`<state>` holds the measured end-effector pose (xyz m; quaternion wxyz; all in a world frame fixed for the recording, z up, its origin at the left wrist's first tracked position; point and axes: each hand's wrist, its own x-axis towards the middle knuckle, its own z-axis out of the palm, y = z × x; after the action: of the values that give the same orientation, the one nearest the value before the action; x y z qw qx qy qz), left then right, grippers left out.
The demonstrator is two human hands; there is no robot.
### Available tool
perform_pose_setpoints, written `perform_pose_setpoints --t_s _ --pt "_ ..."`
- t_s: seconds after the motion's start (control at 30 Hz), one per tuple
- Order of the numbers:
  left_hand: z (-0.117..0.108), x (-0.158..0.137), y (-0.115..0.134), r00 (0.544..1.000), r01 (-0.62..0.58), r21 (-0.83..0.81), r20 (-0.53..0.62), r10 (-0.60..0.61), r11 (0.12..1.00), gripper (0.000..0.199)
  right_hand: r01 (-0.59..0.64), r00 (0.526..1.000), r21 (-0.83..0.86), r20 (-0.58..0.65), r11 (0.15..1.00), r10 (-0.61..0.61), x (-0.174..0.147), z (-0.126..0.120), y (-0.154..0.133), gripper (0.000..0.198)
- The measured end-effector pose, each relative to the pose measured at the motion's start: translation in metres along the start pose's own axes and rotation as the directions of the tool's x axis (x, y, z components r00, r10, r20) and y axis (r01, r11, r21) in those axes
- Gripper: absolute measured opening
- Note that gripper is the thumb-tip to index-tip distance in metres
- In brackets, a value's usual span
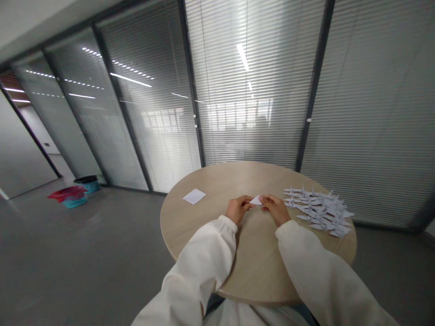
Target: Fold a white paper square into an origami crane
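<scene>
Between my two hands is a small piece of white paper point(256, 200), folded to a triangular shape. My left hand point(239, 208) pinches its left corner, fingers closed. On the other side my right hand point(273, 208) grips the right part of it with thumb and fingers. To the left on the tabletop lies a stack or sheet of white square paper point(194, 196); I cannot tell how many sheets. Several folded white paper cranes point(319, 210) stand crowded together to the right of my right hand.
The round wooden table point(258, 271) stands before a glass partition with blinds point(254, 90). On the grey floor at the left are a bin with a red liner point(70, 195) and a bin with a black liner point(89, 183).
</scene>
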<state>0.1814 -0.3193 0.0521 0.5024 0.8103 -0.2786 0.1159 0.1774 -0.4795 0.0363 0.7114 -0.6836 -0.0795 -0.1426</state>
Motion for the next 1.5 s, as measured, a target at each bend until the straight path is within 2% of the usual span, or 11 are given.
perform_pose_setpoints --t_s 0.2,0.37,0.57,0.77,0.93,1.13,1.33,1.5 --pt "-0.004 0.001 -0.002 0.999 -0.045 0.028 -0.025 0.046 0.999 0.026 -0.083 0.996 0.115 0.023 0.99 0.081 -0.003 0.002 -0.003 0.031" --pt "-0.006 0.001 0.0 1.0 -0.025 -0.018 -0.015 0.025 1.0 0.03 -0.076 0.993 0.095 0.102 0.993 0.066 -0.005 0.001 -0.004 0.033" --pt "-0.002 0.003 0.0 0.999 0.042 -0.232 -0.013 -0.046 0.972 0.033 -0.043 0.998 0.041 0.055 0.998 0.04 -0.004 -0.001 -0.003 0.035" --pt "-0.001 0.004 0.001 0.992 0.124 -0.413 0.056 -0.111 0.902 0.035 -0.012 0.998 0.007 0.056 1.0 0.012 -0.004 -0.001 -0.001 0.038" --pt "0.001 0.001 0.009 0.988 0.153 -0.36 0.059 -0.142 0.92 0.039 -0.006 0.997 -0.004 0.078 1.0 0.006 -0.005 0.0 -0.002 0.035" --pt "0.0 0.002 0.006 0.986 0.151 -0.275 -0.025 -0.164 0.949 0.034 0.02 0.993 -0.074 0.115 0.997 -0.011 -0.006 0.002 -0.004 0.038" --pt "0.0 0.002 0.006 0.983 0.183 -0.248 0.018 -0.185 0.951 0.033 0.109 0.989 -0.178 0.118 0.978 -0.089 -0.006 -0.001 -0.003 0.032" --pt "0.001 0.002 0.004 0.979 0.202 -0.283 0.045 -0.198 0.938 0.033 0.047 0.991 -0.185 0.135 0.982 -0.022 -0.006 -0.002 -0.004 0.029"
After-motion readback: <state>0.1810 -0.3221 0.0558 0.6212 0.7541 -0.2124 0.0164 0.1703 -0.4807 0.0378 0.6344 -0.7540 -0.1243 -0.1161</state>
